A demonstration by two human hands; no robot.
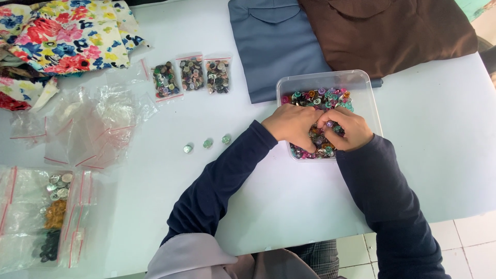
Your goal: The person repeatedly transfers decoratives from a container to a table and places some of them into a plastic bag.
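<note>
Buttons [316, 98], mixed colours, are filling one clear plastic tub [361, 82] sitting on the white table [289, 196]. Left hand [292, 126] and right hand [342, 128] are both digging in, fingers curled; whether they are pinching anything, cannot tell. Three loose green buttons [206, 143] are lying in a row left of the tub. Three small filled bags [192, 75] are lying beyond; two folded cloths, blue [274, 46] and brown [387, 31], are lying behind the tub.

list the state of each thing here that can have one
clear tub: open, no lid, full of mixed buttons
left hand: inside the tub, fingers in the buttons
right hand: inside the tub, fingers curled in the buttons
three small bags: filled with buttons, lying flat
three loose buttons: apart, in a row
empty bags: heaped
blue cloth: folded
brown cloth: folded
</note>
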